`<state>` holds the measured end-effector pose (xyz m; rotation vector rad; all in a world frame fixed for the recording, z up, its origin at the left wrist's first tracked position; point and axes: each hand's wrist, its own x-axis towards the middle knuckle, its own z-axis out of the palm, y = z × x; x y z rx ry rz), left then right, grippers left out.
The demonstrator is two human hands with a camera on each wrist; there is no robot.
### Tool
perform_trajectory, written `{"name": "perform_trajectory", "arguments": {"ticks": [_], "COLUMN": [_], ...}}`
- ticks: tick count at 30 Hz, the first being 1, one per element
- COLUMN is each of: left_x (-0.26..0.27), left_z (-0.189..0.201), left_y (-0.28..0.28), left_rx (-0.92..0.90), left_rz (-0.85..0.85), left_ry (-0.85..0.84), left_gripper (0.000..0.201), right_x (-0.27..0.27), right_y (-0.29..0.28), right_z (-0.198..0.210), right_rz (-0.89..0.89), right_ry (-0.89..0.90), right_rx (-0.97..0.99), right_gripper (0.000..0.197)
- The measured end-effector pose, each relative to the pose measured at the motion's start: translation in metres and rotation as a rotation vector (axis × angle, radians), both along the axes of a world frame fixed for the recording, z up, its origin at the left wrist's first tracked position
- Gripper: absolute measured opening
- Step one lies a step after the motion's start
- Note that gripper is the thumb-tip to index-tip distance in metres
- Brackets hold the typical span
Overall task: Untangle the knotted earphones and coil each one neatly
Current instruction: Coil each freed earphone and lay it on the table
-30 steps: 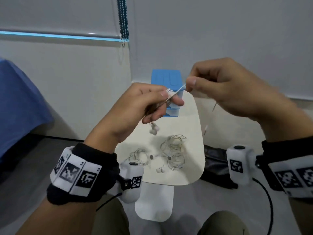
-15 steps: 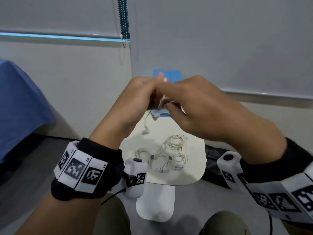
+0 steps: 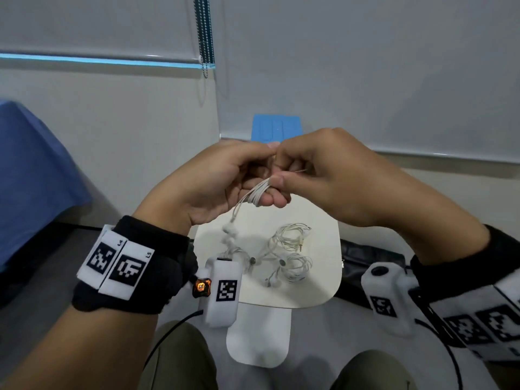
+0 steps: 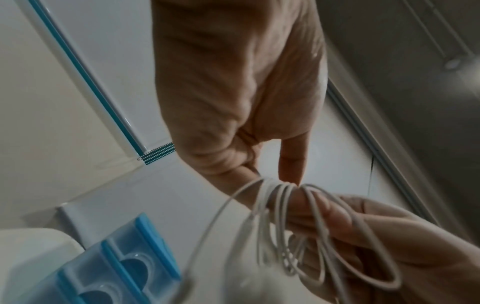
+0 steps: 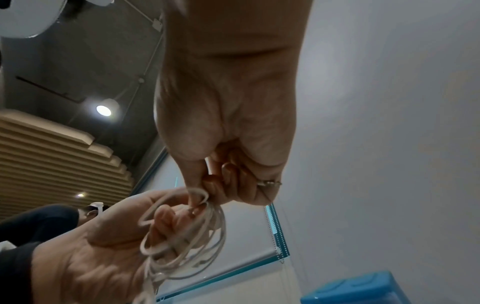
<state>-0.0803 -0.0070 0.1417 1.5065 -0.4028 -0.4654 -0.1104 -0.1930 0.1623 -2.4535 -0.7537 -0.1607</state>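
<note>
Nearest, a small cream table [image 3: 323,294] stands just beyond the person's knees. On it lie several more white earphones [image 3: 292,249], loosely looped, some strands crossing one another, well below the hands.

Above the table, both hands meet in the air. The left hand [image 3: 213,181] has its fingers curled, and a white earphone cable [image 3: 254,194] is wound in several loops around those fingers; the wrist views show the loops bunched side by side. From the coil, the earbuds [image 3: 229,230] hang on a short tail over the table's left side. The right hand [image 3: 323,178] touches the left, its thumb and fingertips pinching the cable right at the coil.

The cable looks thin, light and limp, likely smooth enough for loops to slide off the fingers if tension drops. The safest hold is probably on the bundled loops themselves, pinched together, rather than on the dangling buds, since pulling there could strain the fine wire.

Farthest, a blue plastic box [image 3: 277,129] sits at the table's far edge against a pale wall.
</note>
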Motion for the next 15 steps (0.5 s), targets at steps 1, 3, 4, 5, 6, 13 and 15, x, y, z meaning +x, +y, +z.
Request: {"name": "perform_trajectory", "arguments": {"ticks": [1,3,4,5,6,13,15], "left_x": [0.000,0.001,0.000,0.000,0.000,0.000,0.000], "left_z": [-0.003,-0.008,-0.010,-0.012,-0.014,-0.021,-0.021], "left_y": [0.001,0.003,0.005,0.007,0.008,0.007,0.007], "left_rx": [0.005,-0.002,-0.019,-0.022,-0.004,0.056,0.034], "left_rz": [0.019,0.064,0.072,0.071,0.072,0.124,0.109], "left_ry": [0.000,-0.007,-0.013,-0.036,-0.071,-0.232,-0.225], "left_gripper": [0.035,0.018,0.011,0.012,0.017,0.002,0.003], "right_x": [0.002,0.005,0.007,0.008,0.009,0.009,0.008], "right_y": [-0.002,-0.005,-0.006,-0.008,-0.010,-0.020,-0.022], "right_z": [-0.003,-0.010,-0.013,-0.015,-0.017,-0.009,-0.006], "right_rz": [-0.026,-0.085,-0.103,-0.109,-0.108,-0.141,-0.142], "right_ry": [0.033,0.085,0.118,0.156,0.193,0.106,-0.031], "right_rx": [0.032,0.068,0.093,0.130,0.170,0.027,-0.070], "right_gripper": [0.020,0.023,0.024,0.025,0.025,0.017,0.016]}}
